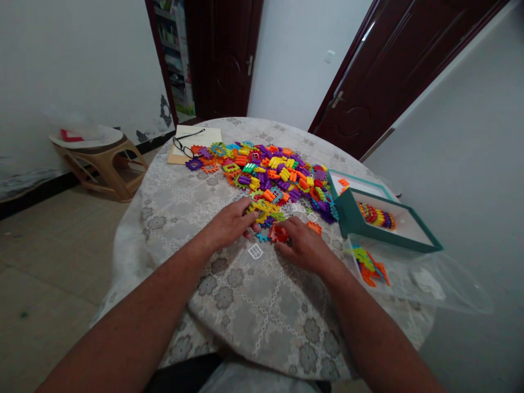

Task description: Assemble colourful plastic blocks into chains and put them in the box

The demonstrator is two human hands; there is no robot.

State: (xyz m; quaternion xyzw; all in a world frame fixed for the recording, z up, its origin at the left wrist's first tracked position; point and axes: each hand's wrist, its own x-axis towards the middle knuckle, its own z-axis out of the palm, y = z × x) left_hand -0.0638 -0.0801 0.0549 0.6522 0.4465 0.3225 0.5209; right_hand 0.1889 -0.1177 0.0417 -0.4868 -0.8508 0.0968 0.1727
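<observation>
Hands first: the left hand (pixel 230 225) lies palm down on the near edge of the block pile, fingers curled over a yellow-green block (pixel 262 208), touching it, though I can't tell if it's really pinched or just covered. The right hand (pixel 303 246) sits just beside it at about 4 o'clock from the left one, fingertips closed around a red block (pixel 280 233), so that one looks grasped. Between the two hands, toward 6 o'clock, a white grid-shaped block (pixel 255 251) lies flat on its own on the tablecloth, with a small blue block (pixel 262 237) right above it. The big pile of coloured blocks (pixel 270 172) spreads from the hands out to 12 o'clock across the round table (pixel 229 305), which has a lacy floral cloth. At 11 o'clock past the pile there's a tan book (pixel 204 138) with a pair of glasses (pixel 183 146) resting on it. Over at 3 o'clock sits a teal box (pixel 352 218) with a row of joined blocks inside, and closer in at 4 o'clock a clear plastic bag (pixel 429 284) with a few orange and green pieces. A plastic stool (pixel 107 164) stands on the floor off at 10 o'clock.
</observation>
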